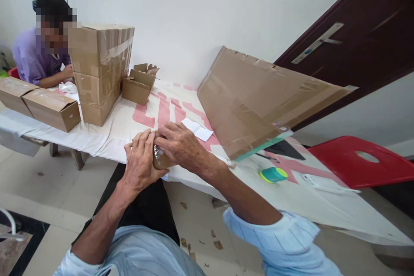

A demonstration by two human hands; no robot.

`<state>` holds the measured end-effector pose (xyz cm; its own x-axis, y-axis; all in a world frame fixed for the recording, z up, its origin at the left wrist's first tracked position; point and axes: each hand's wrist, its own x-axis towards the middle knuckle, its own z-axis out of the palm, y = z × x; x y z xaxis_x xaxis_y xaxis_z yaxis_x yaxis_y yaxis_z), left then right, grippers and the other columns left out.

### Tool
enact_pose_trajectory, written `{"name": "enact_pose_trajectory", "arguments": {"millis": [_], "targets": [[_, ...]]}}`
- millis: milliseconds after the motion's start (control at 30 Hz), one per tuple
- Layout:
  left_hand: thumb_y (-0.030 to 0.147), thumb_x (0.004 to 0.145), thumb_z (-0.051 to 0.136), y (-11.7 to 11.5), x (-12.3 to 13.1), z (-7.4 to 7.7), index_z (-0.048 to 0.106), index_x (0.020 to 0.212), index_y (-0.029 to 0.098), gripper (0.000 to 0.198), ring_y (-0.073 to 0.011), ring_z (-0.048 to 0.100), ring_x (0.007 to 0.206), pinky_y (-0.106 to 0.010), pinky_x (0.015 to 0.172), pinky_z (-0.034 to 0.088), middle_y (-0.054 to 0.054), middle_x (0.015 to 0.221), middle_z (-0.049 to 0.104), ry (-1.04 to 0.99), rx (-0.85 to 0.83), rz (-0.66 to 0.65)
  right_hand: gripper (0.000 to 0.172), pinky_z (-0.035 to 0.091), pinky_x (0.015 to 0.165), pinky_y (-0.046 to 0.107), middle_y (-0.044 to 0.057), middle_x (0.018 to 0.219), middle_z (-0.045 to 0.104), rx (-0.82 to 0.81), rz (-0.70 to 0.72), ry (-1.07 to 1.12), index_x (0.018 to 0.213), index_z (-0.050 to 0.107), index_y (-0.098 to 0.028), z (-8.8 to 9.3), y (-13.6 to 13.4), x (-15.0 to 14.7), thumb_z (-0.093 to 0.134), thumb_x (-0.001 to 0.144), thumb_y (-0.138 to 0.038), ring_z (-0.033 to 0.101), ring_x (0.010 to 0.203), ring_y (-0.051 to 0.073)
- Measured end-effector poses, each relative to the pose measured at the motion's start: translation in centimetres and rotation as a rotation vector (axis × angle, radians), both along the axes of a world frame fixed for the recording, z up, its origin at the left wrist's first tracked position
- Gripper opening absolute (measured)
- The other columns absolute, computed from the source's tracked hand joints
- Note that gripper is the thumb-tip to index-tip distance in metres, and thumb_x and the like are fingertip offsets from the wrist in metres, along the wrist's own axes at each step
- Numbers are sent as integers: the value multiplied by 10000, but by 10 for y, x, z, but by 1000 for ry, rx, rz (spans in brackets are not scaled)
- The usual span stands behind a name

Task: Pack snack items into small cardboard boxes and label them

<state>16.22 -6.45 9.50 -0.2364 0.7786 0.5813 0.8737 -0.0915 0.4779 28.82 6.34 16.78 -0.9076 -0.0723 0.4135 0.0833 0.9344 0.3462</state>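
Note:
Close to the table's front edge, both hands hold a small brown box-like thing [162, 161] with a shiny, clear tape-like surface. My left hand [140, 157] wraps around its left side, the thumb stretched along the bottom. Over its top right, my right hand [179, 142] has its fingers curled onto the thing. Much of it is hidden behind the fingers, so its full shape cannot be made out. Just beyond my right hand lies a white folded paper [202, 131] on the cloth-covered table [119, 116].
Stacked taped cartons [97, 60] stand to the left, beside an open carton [139, 86] and long closed cartons [48, 103]. Another person [29, 60] sits behind them. A large cardboard sheet [255, 99] leans at right, near a teal-yellow tape roll [273, 174] and red chair [349, 168].

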Motion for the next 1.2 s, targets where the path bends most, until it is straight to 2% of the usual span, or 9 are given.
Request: {"name": "enact_pose_trajectory", "arguments": {"millis": [300, 467, 600, 733, 1033, 1200], "targets": [[318, 623, 991, 0, -3, -3, 407, 1588, 165, 1138, -448, 479, 1504, -589, 1154, 420, -252, 1618, 525, 22, 39, 8, 233, 402, 857, 399, 95, 998, 698, 3, 44, -32, 1101, 723, -189, 0, 0, -3, 495, 1081, -142, 525, 952, 262], [327, 649, 973, -1, -4, -1, 394, 1599, 167, 1124, -442, 477, 1506, -587, 1155, 414, -253, 1624, 517, 18, 22, 3, 248, 442, 887, 404, 93, 1049, 714, -104, 109, 40, 1070, 687, -204, -4, 1, 1, 460, 1078, -104, 577, 983, 250], [342, 651, 966, -1, -5, -2, 386, 1612, 158, 1137, -446, 475, 1504, -576, 1146, 421, -257, 1621, 515, 29, 17, -5, 243, 485, 881, 399, 76, 984, 711, -256, 142, 166, 944, 636, -228, -7, 1, 8, 465, 1084, -126, 619, 952, 237], [342, 651, 956, -1, -6, -1, 386, 1611, 156, 1132, -446, 481, 1498, -567, 1134, 431, -258, 1616, 518, 48, 19, -4, 213, 518, 831, 376, 45, 884, 676, -435, 146, 292, 913, 607, -241, -4, -1, 16, 505, 1071, -139, 636, 881, 221], [319, 614, 973, 4, -16, 1, 380, 1593, 201, 1151, -468, 524, 1457, -590, 1107, 451, -259, 1586, 546, 70, 92, 26, 110, 514, 742, 299, 2, 876, 681, -907, 33, 470, 932, 649, -237, 6, -6, 43, 608, 1035, -239, 619, 781, 160], [347, 627, 981, 10, -27, 0, 386, 1596, 220, 1144, -475, 530, 1448, -621, 1147, 425, -251, 1585, 544, 94, 144, 19, 190, 528, 743, 307, 6, 847, 669, -1120, -47, 607, 907, 674, -229, 0, 5, 68, 710, 986, -399, 614, 782, 161]]}}
